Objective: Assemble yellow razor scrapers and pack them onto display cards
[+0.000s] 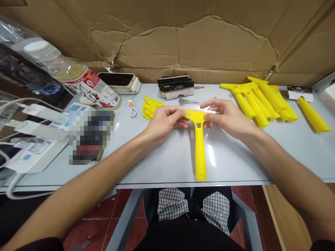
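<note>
A sheet of creased brown cardboard (193,45) stands behind a pale gray tabletop (167,164). On the tabletop's far right lies a pile of long yellow plastic handles (258,99), and on the far left a plastic drink bottle (89,87) lies on its side. Centered near the front edge is a yellow plastic scraper (200,150), its long handle resting on the tabletop and pointing toward the person. The left hand (163,122) pinches one end of its crosshead between thumb and fingers, while the right hand (227,118) pinches the other end, close to a thin metal blade (206,111) along the top edge. The scraper looks light and stiff, though its glossy plastic may be slick. The handle seems the safest place to grip, away from the blade's likely sharp edge.
</note>
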A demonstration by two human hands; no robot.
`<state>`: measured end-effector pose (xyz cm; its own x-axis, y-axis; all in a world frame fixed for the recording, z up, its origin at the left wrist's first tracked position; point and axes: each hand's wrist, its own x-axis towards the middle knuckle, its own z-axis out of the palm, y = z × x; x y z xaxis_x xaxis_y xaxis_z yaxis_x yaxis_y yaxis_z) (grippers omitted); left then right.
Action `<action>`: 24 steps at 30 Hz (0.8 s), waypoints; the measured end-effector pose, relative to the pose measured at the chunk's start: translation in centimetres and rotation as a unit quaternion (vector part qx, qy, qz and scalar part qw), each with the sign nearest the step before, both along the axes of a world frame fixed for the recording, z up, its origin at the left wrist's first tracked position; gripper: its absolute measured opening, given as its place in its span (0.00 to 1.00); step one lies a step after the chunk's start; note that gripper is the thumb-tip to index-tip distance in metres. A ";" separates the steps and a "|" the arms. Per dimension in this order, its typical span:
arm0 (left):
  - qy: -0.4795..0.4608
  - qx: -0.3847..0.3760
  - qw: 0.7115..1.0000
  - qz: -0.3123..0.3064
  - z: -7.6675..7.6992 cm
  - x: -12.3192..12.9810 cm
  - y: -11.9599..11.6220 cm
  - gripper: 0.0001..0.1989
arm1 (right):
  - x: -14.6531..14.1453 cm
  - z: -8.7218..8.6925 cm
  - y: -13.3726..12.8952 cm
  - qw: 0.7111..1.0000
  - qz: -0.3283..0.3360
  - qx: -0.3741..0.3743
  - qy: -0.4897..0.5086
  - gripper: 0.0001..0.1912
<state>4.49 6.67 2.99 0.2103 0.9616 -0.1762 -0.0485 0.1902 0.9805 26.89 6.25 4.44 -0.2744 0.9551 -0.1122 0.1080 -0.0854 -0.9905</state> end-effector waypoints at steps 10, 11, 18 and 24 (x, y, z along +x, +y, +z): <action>-0.083 -0.032 0.994 0.066 -0.3 1.4 -0.8 0.11 | -1.1 -0.8 -0.3 0.993 -0.039 -0.039 0.104 0.17; -0.080 -0.032 0.993 0.081 -0.2 1.6 -1.0 0.14 | -1.2 -0.9 -0.3 0.992 -0.042 -0.042 0.110 0.17; 0.116 0.084 0.990 0.012 -0.3 1.7 -3.0 0.35 | -1.2 -1.1 -0.1 0.986 -0.076 -0.043 0.140 0.19; 0.307 0.213 0.927 -0.010 -0.4 1.4 -3.3 0.35 | -1.4 -1.0 -0.3 0.985 -0.084 -0.044 0.143 0.18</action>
<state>5.88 3.34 2.55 0.2142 0.9685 0.1270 0.5436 -0.2262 0.8083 25.50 5.96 3.40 -0.1449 0.9798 -0.1377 -0.1982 -0.1651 -0.9662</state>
